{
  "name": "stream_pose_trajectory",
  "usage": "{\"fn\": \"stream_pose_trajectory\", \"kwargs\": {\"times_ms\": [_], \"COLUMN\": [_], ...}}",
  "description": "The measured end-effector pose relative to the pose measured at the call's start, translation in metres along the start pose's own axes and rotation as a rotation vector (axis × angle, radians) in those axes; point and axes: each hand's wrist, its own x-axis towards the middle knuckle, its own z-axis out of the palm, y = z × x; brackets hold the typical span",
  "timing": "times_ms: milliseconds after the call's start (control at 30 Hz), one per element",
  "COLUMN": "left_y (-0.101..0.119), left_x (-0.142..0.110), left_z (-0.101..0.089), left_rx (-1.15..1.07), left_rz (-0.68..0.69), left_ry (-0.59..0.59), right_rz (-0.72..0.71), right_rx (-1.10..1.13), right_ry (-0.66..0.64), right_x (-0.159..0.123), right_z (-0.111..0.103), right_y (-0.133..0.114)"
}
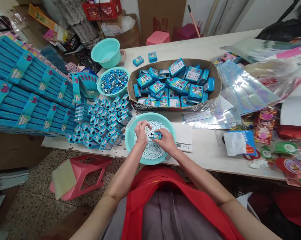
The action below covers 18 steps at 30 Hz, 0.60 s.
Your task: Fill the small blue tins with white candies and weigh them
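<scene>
My right hand (167,141) grips a small blue candy box (157,135), tilted so its near end faces left, over a turquoise basin (130,146). White round candies (152,151) fill much of that basin. Cupped fingers of my left hand (141,132) hold some of these candies close against the end of the box. A few white pieces show between the two hands. How full the box is cannot be seen.
Beyond the basin, a cardboard carton (217,90) holds many blue boxes. Open box sleeves (107,123) are heaped left, near a bowl of blue-silver caps (114,81). A white scale (186,138) sits right; a pink stool (82,180) stands below left.
</scene>
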Motion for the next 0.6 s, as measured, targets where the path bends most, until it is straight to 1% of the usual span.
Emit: {"fn": "stream_pose_trajectory", "kwargs": {"times_ms": [67, 133, 233, 333, 433, 467, 600], "left_y": [0.000, 0.000, 0.002, 0.000, -0.001, -0.001, 0.002], "left_x": [-0.001, -0.003, -0.002, 0.003, 0.005, 0.005, 0.003], "left_z": [0.001, 0.002, 0.002, 0.002, 0.003, 0.004, 0.004], "left_rx": [0.022, 0.039, 0.046, 0.048, 0.049, 0.048, 0.060], "left_rz": [0.053, 0.099, 0.133, 0.103, 0.075, 0.067, -0.001], "left_ry": [-0.026, -0.027, -0.030, -0.037, -0.014, -0.025, -0.134], "right_rz": [0.025, 0.032, 0.017, 0.045, 0.031, 0.025, 0.063], "right_rx": [0.008, -0.001, -0.029, -0.040, -0.014, 0.000, 0.061], "right_ry": [0.006, 0.019, 0.043, 0.024, 0.006, 0.017, 0.051], "right_x": [0.002, 0.003, 0.005, 0.005, 0.007, 0.008, 0.010], "right_z": [0.000, -0.001, 0.000, 0.004, 0.010, 0.012, 0.014], "right_y": [0.000, -0.002, -0.006, -0.007, -0.003, 0.000, 0.006]}}
